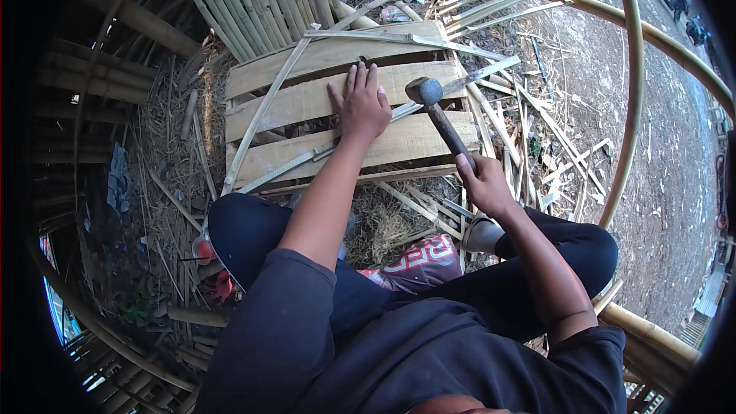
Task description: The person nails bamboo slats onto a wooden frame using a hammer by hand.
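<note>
In front of me lies a low platform of wide wooden planks (pixel 418 138) with gaps between the boards. My left hand (pixel 363 107) rests on its middle boards, fingers stretched out, close to a thin bamboo strip (pixel 295 161) that runs slantwise across the planks and passes by the hand. My right hand (pixel 487 182) is wrapped round the handle of a hammer (pixel 446 129). The hammer's metal head is raised over the right part of the planks. Another bamboo strip (pixel 264 111) lies across the left end of the boards.
Split bamboo strips (pixel 537 119) are scattered right of the planks. Bamboo slat panels (pixel 264 4) stand at the far side. A curved bamboo pole (pixel 635 92) rises at the right, beside a dirt path (pixel 667 184). Dry straw (pixel 376 226) and a printed cloth (pixel 422 264) lie between my legs.
</note>
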Tool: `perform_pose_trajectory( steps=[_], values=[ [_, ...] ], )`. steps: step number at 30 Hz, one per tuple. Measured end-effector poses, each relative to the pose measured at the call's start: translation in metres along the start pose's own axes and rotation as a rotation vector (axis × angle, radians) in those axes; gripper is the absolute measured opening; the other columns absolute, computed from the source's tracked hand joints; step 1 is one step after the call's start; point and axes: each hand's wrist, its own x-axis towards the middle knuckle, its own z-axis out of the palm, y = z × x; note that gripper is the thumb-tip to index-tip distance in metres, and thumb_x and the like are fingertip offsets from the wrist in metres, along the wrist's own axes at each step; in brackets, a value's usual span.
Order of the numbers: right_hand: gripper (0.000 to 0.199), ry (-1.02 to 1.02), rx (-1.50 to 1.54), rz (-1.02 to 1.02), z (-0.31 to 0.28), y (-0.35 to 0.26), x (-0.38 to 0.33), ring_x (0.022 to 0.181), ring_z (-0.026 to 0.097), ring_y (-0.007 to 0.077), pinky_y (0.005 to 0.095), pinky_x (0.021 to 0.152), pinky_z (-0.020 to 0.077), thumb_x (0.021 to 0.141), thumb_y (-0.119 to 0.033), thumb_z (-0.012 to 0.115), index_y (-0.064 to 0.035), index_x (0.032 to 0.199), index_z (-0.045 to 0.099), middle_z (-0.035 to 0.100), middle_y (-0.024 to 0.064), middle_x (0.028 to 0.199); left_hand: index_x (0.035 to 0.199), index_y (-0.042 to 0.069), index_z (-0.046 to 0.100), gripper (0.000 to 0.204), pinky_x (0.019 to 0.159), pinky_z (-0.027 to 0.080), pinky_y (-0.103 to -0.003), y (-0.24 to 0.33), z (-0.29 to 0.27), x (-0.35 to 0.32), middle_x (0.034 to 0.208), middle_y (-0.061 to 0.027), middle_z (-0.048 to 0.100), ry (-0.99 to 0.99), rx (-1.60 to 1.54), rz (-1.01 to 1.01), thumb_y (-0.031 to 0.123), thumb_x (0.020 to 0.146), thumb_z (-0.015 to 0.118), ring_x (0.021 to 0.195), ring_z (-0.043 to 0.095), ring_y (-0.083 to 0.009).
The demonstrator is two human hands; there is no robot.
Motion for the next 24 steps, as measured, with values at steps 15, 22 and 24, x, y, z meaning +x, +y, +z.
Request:
perform_pose_trajectory(
  steps=[15, 22, 24],
  values=[
    [0.055, 0.255, 0.274, -0.382, 0.005, 0.015, -0.009, 0.049, 0.041, 0.0076, 0.0302, 0.046, 0.0325, 0.108, -0.042, 0.051, -0.004, 0.069, 0.052, 0.047, -0.002, 0.056, 0.152, 0.008, 0.045, 0.056, 0.125, 0.006, -0.061, 0.0, -0.001, 0.002, 0.162, -0.0088, 0.039, 0.01, -0.071, -0.005, 0.023, 0.098, 0.043, 0.153, 0.031, -0.0224],
    [0.068, 0.135, 0.022, 0.065, 0.013, -0.011, 0.006, 0.048, 0.038, 0.0111, 0.0352, 0.046, 0.0322, 0.106, -0.052, 0.051, -0.0029, 0.06, 0.048, 0.042, -0.0004, 0.052, 0.153, 0.007, 0.044, 0.056, 0.126, 0.008, -0.056, -0.003, 0.004, 0.002, 0.162, -0.0095, 0.039, 0.016, -0.089, 0.013, 0.023, 0.099, 0.042, 0.152, 0.031, -0.0239],
    [0.065, 0.197, 0.242, -0.07, 0.009, -0.006, 0.004, 0.047, 0.04, 0.0078, 0.0311, 0.044, 0.0306, 0.107, -0.052, 0.048, -0.0056, 0.061, 0.049, 0.044, -0.0023, 0.052, 0.153, 0.007, 0.044, 0.056, 0.127, 0.009, -0.054, -0.006, 0.005, 0.002, 0.162, -0.0096, 0.039, 0.025, -0.078, 0.028, 0.023, 0.099, 0.041, 0.152, 0.031, -0.0242]
  ],
)
